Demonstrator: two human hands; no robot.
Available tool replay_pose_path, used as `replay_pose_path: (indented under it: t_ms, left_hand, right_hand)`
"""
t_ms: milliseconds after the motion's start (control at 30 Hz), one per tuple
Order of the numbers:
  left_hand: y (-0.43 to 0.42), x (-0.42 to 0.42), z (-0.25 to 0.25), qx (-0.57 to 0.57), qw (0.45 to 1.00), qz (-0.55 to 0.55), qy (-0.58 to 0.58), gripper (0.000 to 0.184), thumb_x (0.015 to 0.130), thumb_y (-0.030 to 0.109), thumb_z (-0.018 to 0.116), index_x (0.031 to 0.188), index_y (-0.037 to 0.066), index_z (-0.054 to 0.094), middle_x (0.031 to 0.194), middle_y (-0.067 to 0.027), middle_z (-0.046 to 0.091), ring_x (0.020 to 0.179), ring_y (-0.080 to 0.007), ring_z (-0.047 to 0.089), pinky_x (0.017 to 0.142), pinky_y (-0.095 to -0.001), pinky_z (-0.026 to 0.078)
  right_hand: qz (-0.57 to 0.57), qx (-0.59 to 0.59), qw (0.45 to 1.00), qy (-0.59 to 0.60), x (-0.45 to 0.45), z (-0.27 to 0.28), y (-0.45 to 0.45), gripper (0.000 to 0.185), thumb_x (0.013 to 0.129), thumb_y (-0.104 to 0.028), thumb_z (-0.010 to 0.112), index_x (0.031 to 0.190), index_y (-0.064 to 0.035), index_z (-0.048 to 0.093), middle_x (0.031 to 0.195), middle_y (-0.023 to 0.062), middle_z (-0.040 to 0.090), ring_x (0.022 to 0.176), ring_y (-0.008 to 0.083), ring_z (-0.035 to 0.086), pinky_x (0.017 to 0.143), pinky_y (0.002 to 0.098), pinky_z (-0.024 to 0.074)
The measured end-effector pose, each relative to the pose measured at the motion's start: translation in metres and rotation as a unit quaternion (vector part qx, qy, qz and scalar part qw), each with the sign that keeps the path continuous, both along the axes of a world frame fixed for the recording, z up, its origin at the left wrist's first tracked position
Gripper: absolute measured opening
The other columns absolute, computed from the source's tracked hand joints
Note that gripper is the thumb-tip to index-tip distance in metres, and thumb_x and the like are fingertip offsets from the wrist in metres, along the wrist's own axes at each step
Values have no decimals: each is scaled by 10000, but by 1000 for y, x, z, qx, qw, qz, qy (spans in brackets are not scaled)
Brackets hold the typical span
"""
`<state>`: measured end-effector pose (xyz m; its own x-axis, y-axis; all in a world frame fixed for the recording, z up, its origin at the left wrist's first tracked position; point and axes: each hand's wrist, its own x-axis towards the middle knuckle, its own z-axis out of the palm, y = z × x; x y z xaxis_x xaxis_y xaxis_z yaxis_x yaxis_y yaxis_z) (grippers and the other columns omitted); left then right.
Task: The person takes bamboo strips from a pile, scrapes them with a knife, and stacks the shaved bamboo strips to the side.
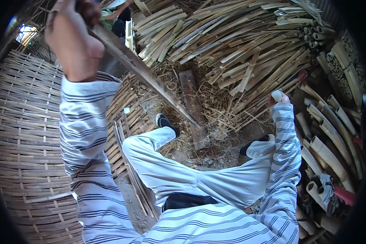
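Note:
My left hand (73, 46) is raised at the upper left, slightly blurred, its fingers wrapped around the upper end of a long, narrow bamboo piece (144, 73). That piece slants down to the right, and its lower tip lies over a brown wooden block (190, 93) on the ground between my feet. My right hand (286, 99) is closed beyond my right knee, at the end of the striped sleeve. A small whitish rounded thing (276, 96) shows at its fingers; I cannot make out what it is.
A woven bamboo panel (32, 142) stands at the left. Split bamboo strips (232, 40) are heaped across the top, and cut bamboo lengths (331, 156) lie at the right. Shavings (221, 110) surround the block. Another person (112, 16) is partly visible at the top.

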<state>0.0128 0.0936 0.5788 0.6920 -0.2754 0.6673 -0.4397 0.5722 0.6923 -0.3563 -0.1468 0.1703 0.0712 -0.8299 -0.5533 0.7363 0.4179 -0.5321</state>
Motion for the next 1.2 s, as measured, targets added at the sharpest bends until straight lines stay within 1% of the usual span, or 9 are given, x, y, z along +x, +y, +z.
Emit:
replay_pose_path:
  t_ms: [100, 167, 267, 367, 633, 733, 900, 1067, 1200]
  left_hand:
    - [-8, -10, -25, 16, 999, 3, -31, 117, 800, 53, 592, 865, -45, 593, 683, -67, 559, 580, -112, 505, 513, -224, 403]
    - [-1, -32, -24, 24, 996, -14, -79, 101, 840, 183, 547, 792, 95, 533, 627, 33, 485, 511, -55, 382, 468, -197, 303]
    - [0, -36, -14, 34, 995, 20, -87, 152, 857, 221, 526, 720, 174, 479, 592, 76, 432, 461, -27, 316, 438, -185, 252]
    - [-8, -41, -21, 9, 997, 47, -64, 107, 862, 183, 516, 758, 160, 513, 595, 75, 426, 463, -21, 308, 425, -193, 235]
    - [-16, -41, -30, -37, 996, -28, -78, 76, 878, 99, 482, 844, 114, 549, 569, 79, 388, 432, -12, 280, 386, -184, 196]
    - [-17, -29, -33, -28, 994, -63, -87, 76, 878, 99, 481, 839, 113, 545, 565, 79, 390, 426, -10, 283, 386, -181, 201]
    - [-27, -26, -33, -54, 997, -16, -49, 67, 875, 103, 487, 843, 104, 546, 572, 71, 404, 443, -9, 319, 401, -176, 232]
    - [-27, -22, -39, -52, 996, -9, -69, 75, 877, 105, 483, 875, 92, 558, 565, 72, 408, 443, -13, 328, 405, -180, 245]
    - [-23, -20, -41, -46, 995, 4, -88, 94, 876, 110, 490, 908, 63, 564, 558, 52, 420, 445, -31, 344, 412, -189, 267]
  right_hand:
    - [25, 6, 1000, 1, 5, 13, 8, 106, 820, -125, 551, 865, -31, 526, 704, 90, 570, 613, 245, 586, 565, 359, 551]
    - [58, 29, 998, -14, 6, 17, 7, 107, 808, -116, 576, 837, -28, 522, 680, 81, 568, 601, 236, 586, 563, 347, 552]
    - [99, 71, 992, -36, 8, 25, 7, 91, 810, -98, 586, 789, -41, 518, 663, 62, 571, 601, 213, 596, 560, 309, 554]
    - [151, 43, 986, -50, 18, 29, 13, 97, 810, -86, 599, 795, -46, 512, 665, 51, 569, 596, 198, 592, 560, 288, 541]
    - [241, -78, 963, 95, 70, 53, 59, 161, 806, -105, 657, 858, -44, 518, 680, 20, 539, 577, 126, 542, 528, 257, 479]
    - [254, -114, 959, 47, 72, 68, 66, 165, 809, -115, 660, 861, -46, 519, 669, 1, 516, 538, 97, 497, 492, 245, 448]
    - [197, -186, 930, 249, 63, 100, 69, 284, 759, -227, 721, 867, -50, 528, 689, 6, 541, 482, 82, 467, 424, 243, 412]
    - [203, -197, 840, 462, 23, 39, 51, 271, 740, -232, 726, 858, -51, 564, 642, -1, 521, 445, 103, 482, 390, 254, 394]
    - [238, -128, 829, 489, 12, -13, 60, 269, 701, -211, 745, 746, -39, 544, 547, 21, 513, 404, 137, 504, 354, 292, 416]
